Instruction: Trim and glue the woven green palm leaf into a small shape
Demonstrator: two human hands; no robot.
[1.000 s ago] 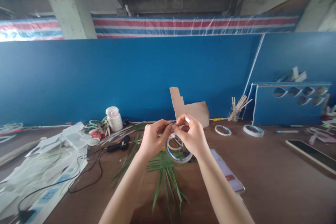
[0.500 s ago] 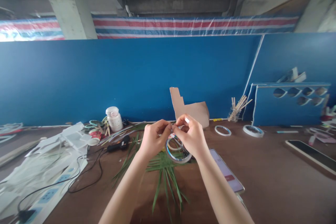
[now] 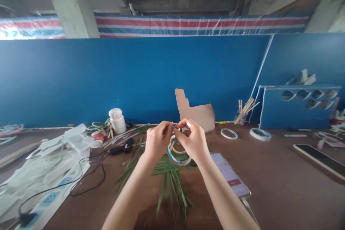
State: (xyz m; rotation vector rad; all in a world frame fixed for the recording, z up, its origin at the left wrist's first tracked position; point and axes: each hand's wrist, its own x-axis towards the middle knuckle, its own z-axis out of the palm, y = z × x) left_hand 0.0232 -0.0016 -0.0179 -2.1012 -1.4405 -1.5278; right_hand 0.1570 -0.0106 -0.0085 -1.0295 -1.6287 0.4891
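Note:
My left hand (image 3: pixel 159 139) and my right hand (image 3: pixel 192 138) meet in front of me, thumbs and forefingers pinched tip to tip. Whatever lies between the left fingertips is too small to make out. Just below the fingers hangs a roll of tape (image 3: pixel 180 162), partly covered by my right hand, which appears to hold it. A small white piece (image 3: pixel 189 124) shows on a right finger. Beneath both hands, woven green leaf strips (image 3: pixel 168 167) spread over the brown table (image 3: pixel 272 187).
A lit phone (image 3: pixel 231 176) on a cable lies right of my right forearm. Behind my hands a cardboard piece (image 3: pixel 201 115) leans on the blue partition (image 3: pixel 134 75). Tape rolls (image 3: pixel 229 134) and a jar of sticks (image 3: pixel 240 116) stand right; a glue gun (image 3: pixel 122 147), white jar (image 3: pixel 118 122) and power strip (image 3: pixel 51 199) left.
The tape roll has swung a little to the left and turned beneath my fingers. My hands stay pinched together, with only a slight shift of the right fingers.

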